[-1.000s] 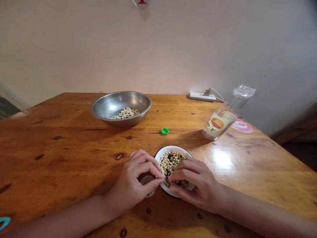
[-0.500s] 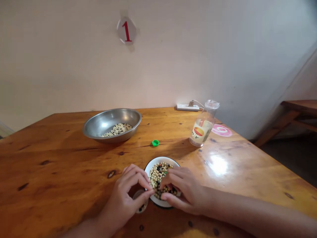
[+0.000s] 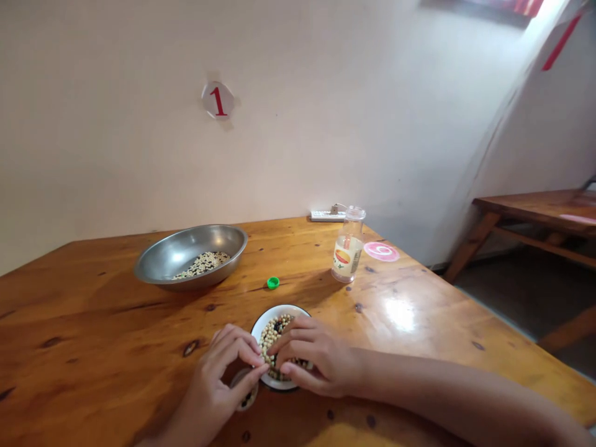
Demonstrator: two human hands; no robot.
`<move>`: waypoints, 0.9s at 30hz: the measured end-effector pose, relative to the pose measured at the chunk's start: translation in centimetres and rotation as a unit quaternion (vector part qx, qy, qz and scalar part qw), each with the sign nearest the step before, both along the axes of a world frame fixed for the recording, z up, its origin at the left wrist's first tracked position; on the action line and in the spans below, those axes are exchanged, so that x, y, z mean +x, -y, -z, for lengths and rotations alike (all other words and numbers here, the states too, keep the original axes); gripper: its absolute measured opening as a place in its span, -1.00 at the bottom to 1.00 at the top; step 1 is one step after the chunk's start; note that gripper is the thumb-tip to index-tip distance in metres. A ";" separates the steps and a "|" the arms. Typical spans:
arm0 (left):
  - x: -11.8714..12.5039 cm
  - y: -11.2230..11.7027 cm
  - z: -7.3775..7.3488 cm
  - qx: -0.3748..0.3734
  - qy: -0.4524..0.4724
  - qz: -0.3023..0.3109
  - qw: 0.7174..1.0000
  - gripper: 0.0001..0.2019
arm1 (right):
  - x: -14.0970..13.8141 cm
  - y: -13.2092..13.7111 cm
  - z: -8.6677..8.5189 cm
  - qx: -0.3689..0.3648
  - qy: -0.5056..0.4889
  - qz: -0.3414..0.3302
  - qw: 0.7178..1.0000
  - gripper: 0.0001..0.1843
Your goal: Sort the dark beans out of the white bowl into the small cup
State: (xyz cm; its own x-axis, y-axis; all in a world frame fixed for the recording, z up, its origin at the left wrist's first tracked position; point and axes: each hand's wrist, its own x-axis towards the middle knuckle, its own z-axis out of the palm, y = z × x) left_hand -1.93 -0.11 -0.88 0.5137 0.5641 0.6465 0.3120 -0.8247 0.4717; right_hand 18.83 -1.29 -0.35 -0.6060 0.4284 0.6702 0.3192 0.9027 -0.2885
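The tabletop (image 3: 93, 347) is glossy varnished wood. The basin (image 3: 153, 266) at upper left is smooth stainless steel; the bowl (image 3: 278, 312) at lower center is glossy white enamel.

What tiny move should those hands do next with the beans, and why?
Probably the left hand should drop whatever its pinched fingertips hold, if anything, into the small cup beside the white bowl. That cup already holds dark beans, and the bowl has dark beans mixed among pale beans.
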 end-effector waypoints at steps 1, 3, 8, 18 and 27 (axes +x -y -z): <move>0.0 0.0 0.0 0.003 0.002 0.000 1.000 -0.88 | 0.0 0.0 0.1 0.005 0.011 -0.004 1.000 -0.75; 0.1 -0.1 -0.1 0.008 0.006 0.000 1.000 -0.87 | 0.1 -0.1 0.2 0.010 0.037 -0.012 0.999 -0.76; 0.1 0.0 -0.1 0.002 0.001 -0.006 1.000 -0.88 | 0.2 -0.3 0.6 0.020 0.058 -0.009 0.998 -0.77; 0.0 0.1 0.2 -0.038 0.004 -0.028 0.999 -0.89 | 0.0 -0.1 0.6 0.049 0.008 -0.009 0.999 -0.73; 0.2 0.4 0.1 -0.063 0.008 -0.023 0.998 -0.91 | 0.3 0.4 0.8 0.008 -0.056 -0.028 0.998 -0.71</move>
State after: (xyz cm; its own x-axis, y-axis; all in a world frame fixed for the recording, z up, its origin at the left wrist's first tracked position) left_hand -1.77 -0.52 -0.96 0.4759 0.6639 0.5768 0.3388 -0.7436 0.5764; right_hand 19.13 -1.66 -1.13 -0.5504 0.3850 0.7408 0.2343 0.9229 -0.3055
